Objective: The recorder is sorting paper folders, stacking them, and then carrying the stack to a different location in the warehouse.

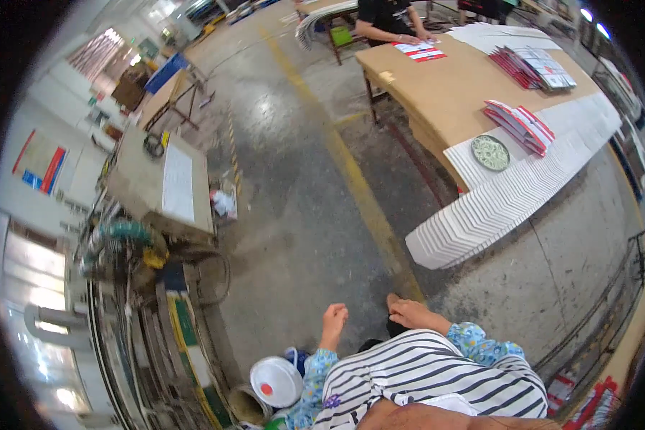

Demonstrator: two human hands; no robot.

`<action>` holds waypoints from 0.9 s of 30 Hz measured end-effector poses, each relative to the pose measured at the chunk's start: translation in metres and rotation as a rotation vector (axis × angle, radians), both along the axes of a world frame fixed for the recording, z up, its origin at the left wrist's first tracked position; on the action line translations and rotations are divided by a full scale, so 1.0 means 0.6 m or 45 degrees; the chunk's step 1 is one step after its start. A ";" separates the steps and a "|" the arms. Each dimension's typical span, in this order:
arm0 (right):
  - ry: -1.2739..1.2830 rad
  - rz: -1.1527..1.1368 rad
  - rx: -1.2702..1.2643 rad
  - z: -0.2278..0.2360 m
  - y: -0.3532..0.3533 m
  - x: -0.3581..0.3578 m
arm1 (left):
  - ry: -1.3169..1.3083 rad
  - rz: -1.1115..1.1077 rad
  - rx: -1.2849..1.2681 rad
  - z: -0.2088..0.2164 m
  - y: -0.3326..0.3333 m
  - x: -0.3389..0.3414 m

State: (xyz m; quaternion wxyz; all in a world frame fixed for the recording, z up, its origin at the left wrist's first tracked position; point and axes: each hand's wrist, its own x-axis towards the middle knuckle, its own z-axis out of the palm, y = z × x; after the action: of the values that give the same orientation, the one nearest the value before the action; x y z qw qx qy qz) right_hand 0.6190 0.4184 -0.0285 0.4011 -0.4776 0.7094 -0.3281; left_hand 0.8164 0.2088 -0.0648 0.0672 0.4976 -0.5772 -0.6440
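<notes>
My left hand [334,317] hangs in front of my body at lower centre, its fingers loosely curled in with nothing seen in them. To its right, my right hand [410,314] is held near my waist, also loosely closed, and I see nothing in it. Patterned blue sleeves cover both forearms, and a black-and-white striped garment [423,358] covers my front. Neither hand touches a work surface. Nearest my left arm is a white round-topped container [276,381] with a red spot on it, standing low beside me.
At right stands a brown-topped table [430,89] with fanned white sheets [480,208], folded red-and-white cartons [519,125] and a round patterned disc [490,153]. A co-worker's hands [412,38] rest at its far side. A workbench [140,179] and machine parts line the left. A yellow line [351,172] crosses the floor.
</notes>
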 end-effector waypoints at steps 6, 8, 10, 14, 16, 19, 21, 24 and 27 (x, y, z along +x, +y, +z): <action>0.140 0.045 0.035 0.013 -0.090 -0.082 | -0.127 0.077 0.022 -0.011 -0.067 0.002; 0.130 -0.048 0.017 0.013 -0.106 -0.109 | -0.110 0.087 0.148 -0.045 -0.089 0.015; 0.116 -0.138 -0.024 0.011 -0.159 -0.131 | -0.161 0.047 0.142 -0.082 -0.159 0.014; 0.121 -0.267 0.083 -0.006 -0.203 -0.170 | -0.317 -0.118 0.231 -0.120 -0.253 -0.042; 0.119 -0.329 0.154 -0.010 -0.226 -0.195 | -0.266 -0.140 0.238 -0.131 -0.308 -0.100; 0.161 -0.371 0.299 -0.029 -0.230 -0.216 | -0.197 -0.192 0.257 -0.143 -0.366 -0.187; 0.104 -0.396 0.266 -0.033 -0.244 -0.216 | -0.179 -0.230 0.193 -0.154 -0.420 -0.230; -0.009 -0.589 0.222 -0.008 -0.282 -0.245 | -0.182 -0.388 0.104 -0.162 -0.515 -0.341; 0.033 -0.726 0.247 0.011 -0.288 -0.268 | -0.105 -0.555 0.026 -0.180 -0.553 -0.459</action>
State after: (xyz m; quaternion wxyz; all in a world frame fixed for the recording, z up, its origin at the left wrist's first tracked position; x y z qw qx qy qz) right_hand 0.4582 0.2453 -0.0220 0.3276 -0.2228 0.8480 -0.3521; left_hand 0.5412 -0.1229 -0.1725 -0.1024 0.3876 -0.6668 -0.6282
